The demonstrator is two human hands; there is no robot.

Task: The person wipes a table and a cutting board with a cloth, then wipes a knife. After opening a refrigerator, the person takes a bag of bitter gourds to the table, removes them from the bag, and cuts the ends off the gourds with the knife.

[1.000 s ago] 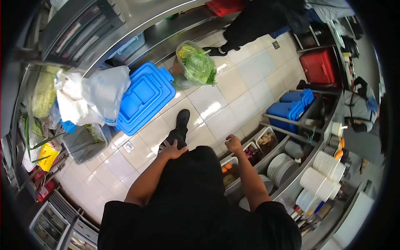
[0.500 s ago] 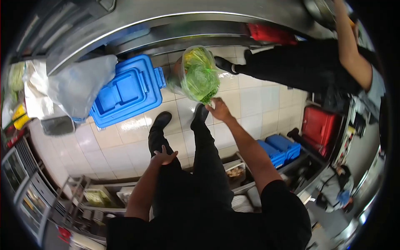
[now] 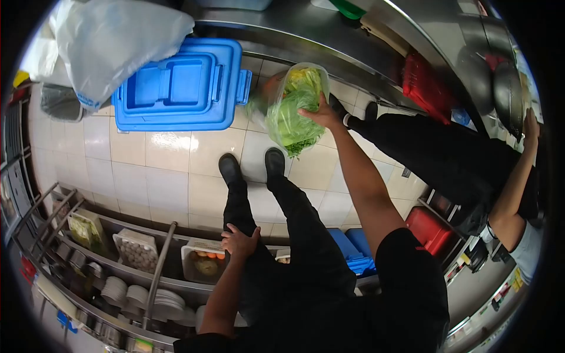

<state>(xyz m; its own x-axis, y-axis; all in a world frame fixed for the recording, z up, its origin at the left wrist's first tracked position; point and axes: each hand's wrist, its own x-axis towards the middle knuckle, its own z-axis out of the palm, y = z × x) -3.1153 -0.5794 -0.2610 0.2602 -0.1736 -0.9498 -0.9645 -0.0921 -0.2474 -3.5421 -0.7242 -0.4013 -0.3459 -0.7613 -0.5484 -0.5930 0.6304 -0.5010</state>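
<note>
My right hand (image 3: 321,115) reaches down onto a clear plastic tub (image 3: 327,79) of green leafy vegetables (image 3: 294,112) on the floor. Its thumb and a finger are spread apart over the leaves, touching them or just above; the other fingers are partly hidden. What looks like a thin clear bag covers some of the greens, and curly leaves (image 3: 301,146) hang over the tub's near end. My left hand (image 3: 240,240) rests on my left leg near the knee, its fingers apart and nothing in it.
A blue lidded bin (image 3: 176,120) stands left of the tub, with a plastic bag (image 3: 123,41) beyond. A co-worker's legs (image 3: 435,144) are at right, by a steel counter (image 3: 282,29). Behind me, a rack holds vegetable baskets (image 3: 138,250) and stacked dishes (image 3: 168,303).
My right hand has moved forward from the tub's near edge onto the greens. My left hand has settled on my leg. The view has turned, showing more of the rack.
</note>
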